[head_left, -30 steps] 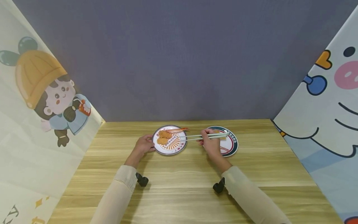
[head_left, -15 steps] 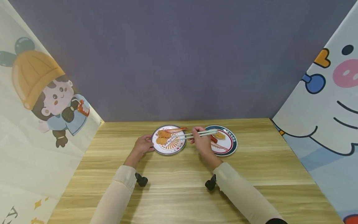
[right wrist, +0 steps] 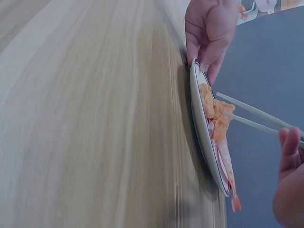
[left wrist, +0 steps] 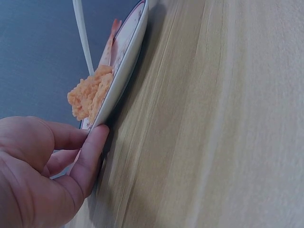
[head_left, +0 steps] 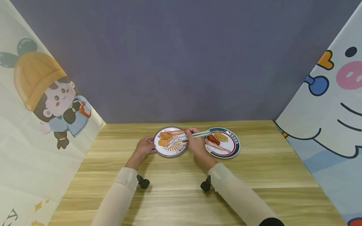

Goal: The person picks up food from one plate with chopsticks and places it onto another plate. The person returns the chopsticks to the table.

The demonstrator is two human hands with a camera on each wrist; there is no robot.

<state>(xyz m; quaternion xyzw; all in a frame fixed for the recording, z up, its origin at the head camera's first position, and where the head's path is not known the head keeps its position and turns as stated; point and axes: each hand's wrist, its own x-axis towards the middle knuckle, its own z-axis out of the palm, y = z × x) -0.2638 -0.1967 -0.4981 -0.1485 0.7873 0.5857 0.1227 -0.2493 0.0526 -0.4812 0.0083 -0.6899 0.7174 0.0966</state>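
My left hand (head_left: 145, 147) pinches the left rim of a round white plate (head_left: 181, 150) with a sunburst print. Two orange, crumbly fried pieces (head_left: 165, 135) and a shrimp (head_left: 176, 132) with a red tail lie on it. Pale green chopsticks (head_left: 201, 134) are held in my right hand (head_left: 197, 145), beside the plate's right edge. Their tips are spread apart near the fried pieces (right wrist: 222, 118) in the right wrist view; whether they touch cannot be told. In the left wrist view, thumb and fingers (left wrist: 90, 156) grip the plate's edge.
A green-rimmed plate (head_left: 232, 152) stands to the right, bearing a reddish-brown piece (head_left: 213, 140), a yellow fried piece (head_left: 220, 136) and a shrimp (head_left: 218, 147). Behind the wooden table (head_left: 175, 194) rises a grey-blue panel (head_left: 181, 62); printed cloths flank both sides.
My right hand has moved left with the chopsticks, from over the green-rimmed plate to the other plate's edge, uncovering food on the right. The left hand stays at its plate.
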